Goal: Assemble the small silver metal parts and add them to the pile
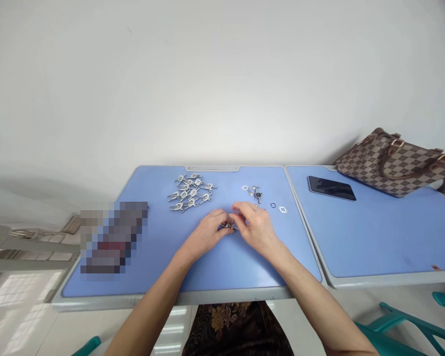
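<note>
Both hands, left (pixel 207 231) and right (pixel 256 226), are pinching one small metal clip (pixel 228 227) between curled fingertips; roughly fifteen finished clips (pixel 190 192) are lying beyond the left hand.

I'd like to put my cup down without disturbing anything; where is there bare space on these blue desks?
The right desk is bare in front of the black phone and checkered handbag. The left desk's front strip is bare beside the forearms. It is crowded around the pile of metal clips, the loose small parts, and both hands.
</note>
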{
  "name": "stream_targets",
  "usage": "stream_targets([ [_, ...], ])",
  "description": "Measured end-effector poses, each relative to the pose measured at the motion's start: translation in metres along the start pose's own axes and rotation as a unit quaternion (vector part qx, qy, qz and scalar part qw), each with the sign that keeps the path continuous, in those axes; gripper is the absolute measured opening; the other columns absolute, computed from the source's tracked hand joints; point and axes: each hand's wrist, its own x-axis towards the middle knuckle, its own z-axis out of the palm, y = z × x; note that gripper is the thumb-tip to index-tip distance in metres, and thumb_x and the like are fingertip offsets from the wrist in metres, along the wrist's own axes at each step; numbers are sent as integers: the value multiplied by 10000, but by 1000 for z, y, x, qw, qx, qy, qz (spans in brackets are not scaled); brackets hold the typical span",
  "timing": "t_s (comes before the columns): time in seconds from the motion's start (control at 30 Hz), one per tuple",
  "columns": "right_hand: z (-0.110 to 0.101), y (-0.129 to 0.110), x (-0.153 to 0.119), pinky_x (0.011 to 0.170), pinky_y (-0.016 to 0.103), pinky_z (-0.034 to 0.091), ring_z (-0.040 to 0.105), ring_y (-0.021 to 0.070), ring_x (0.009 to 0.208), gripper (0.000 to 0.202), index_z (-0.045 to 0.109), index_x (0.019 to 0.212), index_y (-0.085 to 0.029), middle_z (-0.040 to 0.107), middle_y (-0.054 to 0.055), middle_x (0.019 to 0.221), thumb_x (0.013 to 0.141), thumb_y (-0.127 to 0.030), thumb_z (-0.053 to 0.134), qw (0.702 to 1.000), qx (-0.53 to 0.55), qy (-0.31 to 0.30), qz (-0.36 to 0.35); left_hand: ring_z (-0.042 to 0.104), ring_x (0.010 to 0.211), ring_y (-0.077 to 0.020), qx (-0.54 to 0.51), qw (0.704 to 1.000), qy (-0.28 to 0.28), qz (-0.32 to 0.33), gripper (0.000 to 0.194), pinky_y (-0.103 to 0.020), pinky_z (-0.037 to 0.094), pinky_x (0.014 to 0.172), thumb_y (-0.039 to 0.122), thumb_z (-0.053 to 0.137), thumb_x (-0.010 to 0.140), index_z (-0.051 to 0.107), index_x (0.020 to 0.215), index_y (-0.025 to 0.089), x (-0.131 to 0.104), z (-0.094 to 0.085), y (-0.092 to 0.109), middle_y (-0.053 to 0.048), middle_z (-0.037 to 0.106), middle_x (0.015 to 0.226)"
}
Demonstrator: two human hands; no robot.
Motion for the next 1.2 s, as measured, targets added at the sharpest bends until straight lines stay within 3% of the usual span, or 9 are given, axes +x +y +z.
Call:
stream_targets([
  [0.23, -1, 10, 0, 720, 316, 514, 632, 187, 778, 259, 563, 1194, -197, 668, 58, 880, 950, -167, 482, 999, 35, -10, -38, 554, 944, -206, -3, 1000, -6, 1, 83, -347, 446, 853, 207, 561, 882, 638, 913, 198, 0, -1, 2, -19, 625, 935],
  [0.4, -15, 12, 3, 859, 351, 514, 618, 191, 1014, 379, 520, 1321, -211, 646, 104, 1140, 983, -112, 379, 989, 93, -69, -95, 567, 975, -212, -8, 1000, -5, -4, 67, -354, 447, 876, 205, 590, 872, 633, 922, 193, -1, 1, -2, -32, 633, 999],
  [0.63, -17, 10, 4, 786, 318, 508, 639, 173, 860, 248, 631, 1126, -205, 706, 56, 927, 971, -123, 456, 988, 108, -32, -103, 573, 975, -209, -15, 1000, 1, 2, 85, -344, 447, 875, 195, 590, 874, 641, 943, 200, -1, 1, -3, -30, 637, 1011],
  [0.93, -11, 0, 3, 652, 274, 465, 584, 156, 681, 98, 614, 874, -192, 634, 33, 764, 938, -177, 541, 997, 58, 10, -45, 558, 912, -197, 1, 1000, 2, -12, 47, -325, 434, 813, 199, 577, 879, 623, 874, 193, 0, 2, 0, -14, 613, 899],
  [1.1, -8, 6, 0, 635, 270, 474, 584, 149, 669, 75, 596, 868, -201, 616, 28, 783, 932, -226, 566, 997, 79, 17, -12, 556, 902, -198, 0, 1000, 0, -15, 39, -324, 435, 803, 198, 586, 870, 623, 861, 191, 0, 1, 2, -13, 615, 890],
  [1.2, -7, 10, -1, 680, 281, 499, 603, 156, 720, 90, 611, 992, -209, 638, 40, 846, 949, -211, 531, 995, 100, 7, -22, 563, 911, -198, -7, 1000, -2, -14, 42, -325, 445, 813, 202, 586, 868, 628, 870, 198, -1, 0, 2, -13, 617, 909],
])
